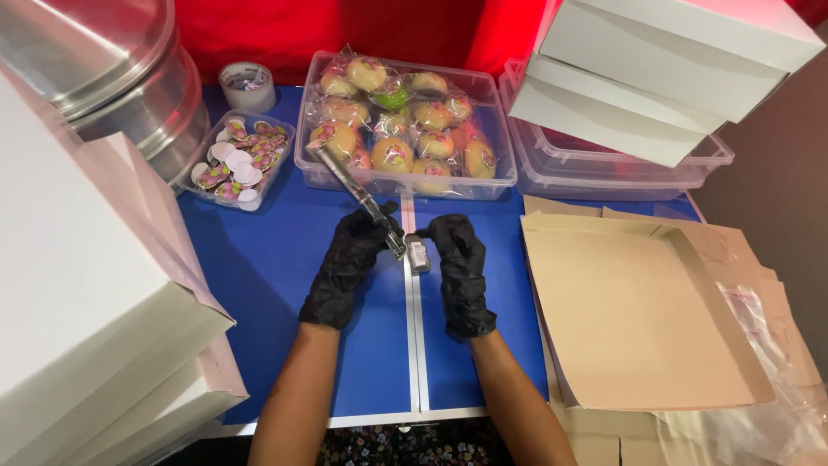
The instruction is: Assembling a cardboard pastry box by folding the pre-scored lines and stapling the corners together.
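Note:
Both of my hands wear black gloves and meet over the middle of the blue table [276, 259]. My left hand [349, 259] grips a long slim silver tool [349, 184] that slants up to the left, toward a clear tub [496, 164]. My right hand [460, 263] holds a small clear rectangular cartridge [418, 254] against the tool's lower end. The tub, just beyond my hands, is full of several round yellowish buns in clear wrappers [392, 155] with pink and green stickers.
A small clear tray of round stickers [235, 162] and a roll of tape [248, 86] sit at the back left. Metal pans [112, 78] and white boxes [78, 285] crowd the left. An open brown cardboard box [638, 319] lies at right, stacked white boxes [664, 60] over an empty tub [621, 173] behind it.

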